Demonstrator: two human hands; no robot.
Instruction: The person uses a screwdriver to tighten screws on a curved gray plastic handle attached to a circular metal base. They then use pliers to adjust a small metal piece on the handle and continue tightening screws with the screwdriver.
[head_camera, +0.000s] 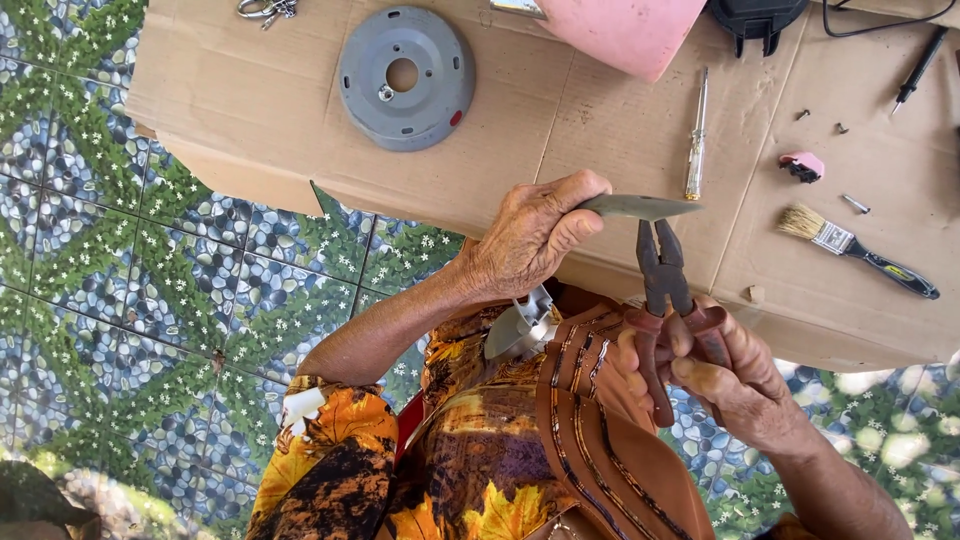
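While pliers nip, thin grey blade

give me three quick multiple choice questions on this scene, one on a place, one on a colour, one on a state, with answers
1. Where does the paintbrush lie?
A. on the tiled floor
B. on the cardboard, at the right
C. in the person's lap

2. What colour are the pliers' handles?
A. reddish brown
B. blue
C. yellow

3. How does the left hand stand?
A. open and flat on the cardboard
B. resting empty on the floor
C. closed on a flat grey metal piece

Answers:
1 B, the brush rests on the cardboard sheet near its right end.
2 A, the grips in the right hand are reddish brown.
3 C, its fingers pinch the piece, with the plier jaws at it.
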